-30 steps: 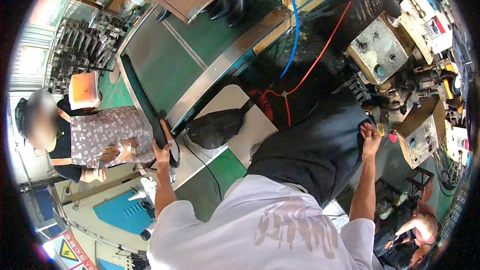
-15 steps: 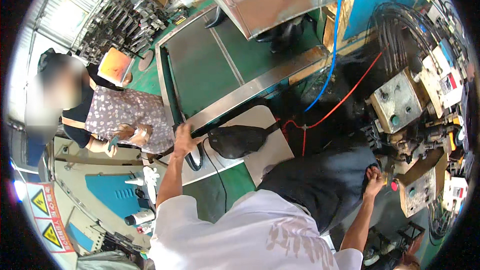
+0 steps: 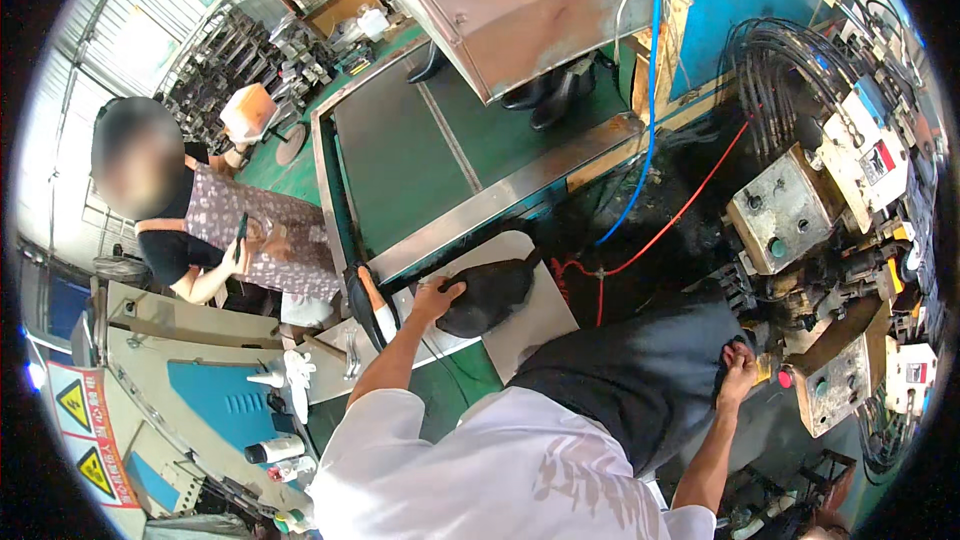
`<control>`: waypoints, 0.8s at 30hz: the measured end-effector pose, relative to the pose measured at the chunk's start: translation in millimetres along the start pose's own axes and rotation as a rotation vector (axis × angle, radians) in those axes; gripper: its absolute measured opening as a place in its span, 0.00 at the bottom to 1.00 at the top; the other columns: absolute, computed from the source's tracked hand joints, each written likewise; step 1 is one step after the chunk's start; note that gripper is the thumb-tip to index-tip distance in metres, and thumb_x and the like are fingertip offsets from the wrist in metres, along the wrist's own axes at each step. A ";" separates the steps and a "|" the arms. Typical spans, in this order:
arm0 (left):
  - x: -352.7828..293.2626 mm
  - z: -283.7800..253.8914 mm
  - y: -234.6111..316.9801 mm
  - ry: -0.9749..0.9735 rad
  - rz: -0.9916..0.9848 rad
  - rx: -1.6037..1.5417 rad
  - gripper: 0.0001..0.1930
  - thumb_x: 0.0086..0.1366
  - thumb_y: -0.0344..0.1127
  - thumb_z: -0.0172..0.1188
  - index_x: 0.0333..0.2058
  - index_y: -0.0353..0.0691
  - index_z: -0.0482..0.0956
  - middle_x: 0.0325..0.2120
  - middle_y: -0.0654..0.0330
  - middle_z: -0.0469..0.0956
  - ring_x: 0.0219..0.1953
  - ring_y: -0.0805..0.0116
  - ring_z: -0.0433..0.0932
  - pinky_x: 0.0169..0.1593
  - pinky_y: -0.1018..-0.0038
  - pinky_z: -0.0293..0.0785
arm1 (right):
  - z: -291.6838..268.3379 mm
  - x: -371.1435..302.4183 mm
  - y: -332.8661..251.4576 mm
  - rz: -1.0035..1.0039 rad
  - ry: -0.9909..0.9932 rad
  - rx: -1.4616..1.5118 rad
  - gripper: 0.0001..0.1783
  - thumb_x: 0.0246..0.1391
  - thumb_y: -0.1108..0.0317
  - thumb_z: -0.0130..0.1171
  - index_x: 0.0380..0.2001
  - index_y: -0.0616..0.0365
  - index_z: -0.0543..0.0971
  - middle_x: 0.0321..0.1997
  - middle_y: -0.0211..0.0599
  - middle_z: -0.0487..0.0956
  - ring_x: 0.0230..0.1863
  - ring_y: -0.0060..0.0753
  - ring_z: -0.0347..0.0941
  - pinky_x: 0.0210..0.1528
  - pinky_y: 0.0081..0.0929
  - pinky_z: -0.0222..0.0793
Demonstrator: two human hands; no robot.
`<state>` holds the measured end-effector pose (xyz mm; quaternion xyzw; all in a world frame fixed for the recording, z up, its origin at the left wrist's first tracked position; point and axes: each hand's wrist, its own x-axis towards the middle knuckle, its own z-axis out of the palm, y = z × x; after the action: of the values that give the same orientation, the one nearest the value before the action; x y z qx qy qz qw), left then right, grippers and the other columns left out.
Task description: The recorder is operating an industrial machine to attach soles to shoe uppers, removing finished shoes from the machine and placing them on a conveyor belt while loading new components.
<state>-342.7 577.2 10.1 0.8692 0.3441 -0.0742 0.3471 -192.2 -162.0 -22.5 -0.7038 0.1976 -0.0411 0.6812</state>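
In front of me a black, rounded, leather-like piece with a narrow end lies on a pale board. My left hand grips its left edge, the thumb on top. Left of that hand is a curved black object with an orange and white part, touched by neither hand. At the right my right hand is closed, its fingers curled at the edge of the dark cloth over my legs, beside a control box with a red button. What those fingers hold is hidden.
A metal-framed green table stands ahead under a large metal hood, with black boots on it. A blue hose and red hose hang nearby. Another person stands at left, holding a phone-like object.
My left hand has moved right, from the curved black object to the black piece, and now grips it. The orange part is uncovered. My right hand stays by the control box.
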 end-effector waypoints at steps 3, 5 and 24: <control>-0.6 17.4 -7.1 0.072 0.016 0.004 0.43 0.68 0.77 0.61 0.58 0.38 0.86 0.50 0.39 0.89 0.59 0.40 0.85 0.65 0.54 0.77 | 6.5 0.8 -2.1 -0.023 -0.005 0.013 0.13 0.79 0.71 0.53 0.52 0.72 0.81 0.51 0.43 0.84 0.47 0.36 0.87 0.54 0.36 0.88; -2.5 18.5 -0.7 0.027 -0.082 -0.012 0.45 0.67 0.77 0.62 0.59 0.38 0.86 0.50 0.39 0.88 0.59 0.40 0.85 0.66 0.53 0.76 | 6.4 -0.4 -1.8 -0.046 0.001 0.054 0.12 0.79 0.71 0.53 0.51 0.72 0.81 0.50 0.43 0.84 0.46 0.35 0.87 0.53 0.36 0.88; -124.0 234.7 386.7 -0.570 0.961 0.317 0.41 0.76 0.50 0.63 0.77 0.30 0.59 0.73 0.31 0.65 0.73 0.32 0.68 0.75 0.43 0.65 | 30.1 -34.9 -21.5 -0.398 0.281 -1.187 0.29 0.69 0.61 0.60 0.70 0.59 0.77 0.80 0.56 0.68 0.78 0.68 0.62 0.77 0.61 0.62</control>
<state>-158.9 153.8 93.8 0.9149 -0.2116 -0.1899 0.2865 -209.7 -122.1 3.8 -0.9723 0.1394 -0.1423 0.1226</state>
